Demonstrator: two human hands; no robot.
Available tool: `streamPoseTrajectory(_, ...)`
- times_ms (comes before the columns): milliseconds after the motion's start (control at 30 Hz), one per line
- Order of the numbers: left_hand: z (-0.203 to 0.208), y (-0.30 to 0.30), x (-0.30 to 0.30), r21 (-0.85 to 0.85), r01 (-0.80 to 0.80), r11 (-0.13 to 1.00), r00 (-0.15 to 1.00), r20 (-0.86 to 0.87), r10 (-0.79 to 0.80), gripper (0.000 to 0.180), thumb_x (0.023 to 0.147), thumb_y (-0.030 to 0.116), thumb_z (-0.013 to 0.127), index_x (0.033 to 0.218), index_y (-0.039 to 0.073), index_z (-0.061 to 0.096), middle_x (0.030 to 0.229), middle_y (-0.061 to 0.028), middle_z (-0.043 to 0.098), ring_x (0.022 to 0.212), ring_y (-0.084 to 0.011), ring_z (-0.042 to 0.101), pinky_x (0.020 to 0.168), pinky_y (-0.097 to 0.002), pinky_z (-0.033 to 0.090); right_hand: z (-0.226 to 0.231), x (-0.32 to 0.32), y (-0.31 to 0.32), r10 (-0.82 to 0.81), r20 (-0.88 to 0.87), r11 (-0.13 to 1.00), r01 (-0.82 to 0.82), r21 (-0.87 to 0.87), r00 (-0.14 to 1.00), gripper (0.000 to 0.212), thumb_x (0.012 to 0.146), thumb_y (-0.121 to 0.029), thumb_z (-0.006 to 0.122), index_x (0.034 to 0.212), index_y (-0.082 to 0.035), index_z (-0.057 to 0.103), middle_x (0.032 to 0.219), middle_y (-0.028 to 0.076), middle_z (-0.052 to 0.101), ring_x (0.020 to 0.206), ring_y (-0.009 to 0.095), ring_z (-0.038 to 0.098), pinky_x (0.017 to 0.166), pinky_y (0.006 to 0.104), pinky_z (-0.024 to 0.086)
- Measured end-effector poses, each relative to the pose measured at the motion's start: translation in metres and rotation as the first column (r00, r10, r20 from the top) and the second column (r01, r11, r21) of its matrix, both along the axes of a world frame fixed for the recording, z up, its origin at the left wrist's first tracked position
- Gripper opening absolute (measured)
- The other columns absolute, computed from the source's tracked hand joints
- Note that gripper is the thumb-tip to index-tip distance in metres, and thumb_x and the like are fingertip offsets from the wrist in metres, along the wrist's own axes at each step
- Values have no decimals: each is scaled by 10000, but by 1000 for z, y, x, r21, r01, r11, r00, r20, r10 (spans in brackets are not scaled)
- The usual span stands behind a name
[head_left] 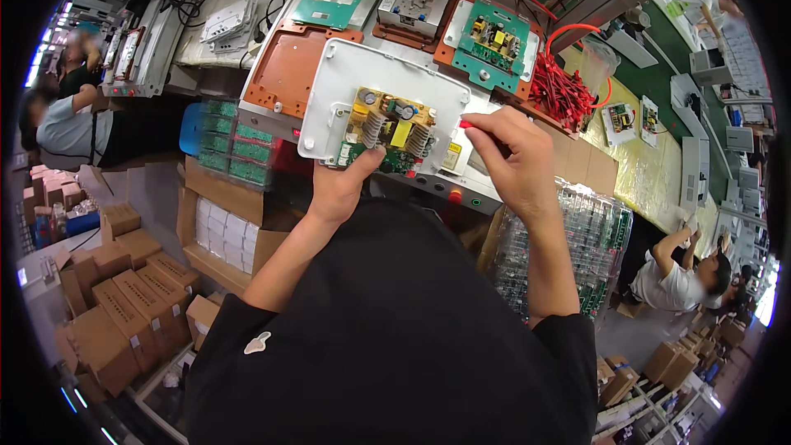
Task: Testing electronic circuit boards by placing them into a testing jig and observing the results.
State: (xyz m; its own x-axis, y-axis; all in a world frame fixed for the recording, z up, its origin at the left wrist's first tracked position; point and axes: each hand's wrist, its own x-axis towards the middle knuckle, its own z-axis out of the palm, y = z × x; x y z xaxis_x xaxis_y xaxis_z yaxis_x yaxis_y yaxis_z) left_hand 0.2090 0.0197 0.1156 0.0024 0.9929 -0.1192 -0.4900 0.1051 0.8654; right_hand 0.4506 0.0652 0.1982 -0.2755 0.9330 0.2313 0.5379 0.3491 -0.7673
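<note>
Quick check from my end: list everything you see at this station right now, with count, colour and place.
white panel: one, white, held up at centre
circuit board: one, yellow and green, mounted on the panel
red part: one, small, at the right fingertips; kind unclear
orange fixture plate: one, orange, left of the panel
green-framed board: one, green, upper right on the bench
red wires: a bundle, red, right of the bench
green board stack: several, green, in a tray at left
cardboard boxes: many, brown, lower left
clear trays: a stack, clear, right of the person
left hand: grips the panel's lower edge
right hand: pinches the red part
</note>
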Motion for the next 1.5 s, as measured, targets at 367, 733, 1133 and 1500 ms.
streamPoseTrajectory(367,29,-10,9,252,-38,967,894,-424,146,361,886,39,723,1219,-40,609,1115,-89,683,1008,-170,657,898,-325,513,1,-18,2,11,62,912,-35,409,998,155,777,42,763,898,-43,714,899,71,722,762,211,640,680,301,486)
streamPoseTrajectory(733,40,-11,13,383,53,922,788,-583,197,347,846,18,731,1170,-49,626,1084,-98,684,971,-178,659,867,-314,514,-4,-14,2,34,133,843,-100,529,991,237,688,46,748,902,-37,693,943,53,702,783,238,609,691,348,498)
streamPoseTrajectory(1133,38,-9,9,373,96,923,814,-563,143,377,871,32,721,1222,-47,613,1150,-101,675,1023,-190,653,915,-332,505,-7,-13,0,35,77,854,-70,515,996,219,691,64,751,878,-35,696,936,54,708,789,237,620,696,341,508)
streamPoseTrajectory(1500,39,-13,10,390,95,916,826,-544,146,373,874,38,719,1222,-46,617,1134,-110,684,1019,-199,663,898,-333,514,-11,-17,0,35,112,853,-87,514,993,221,678,70,744,866,-28,680,927,58,699,794,234,629,700,343,510)
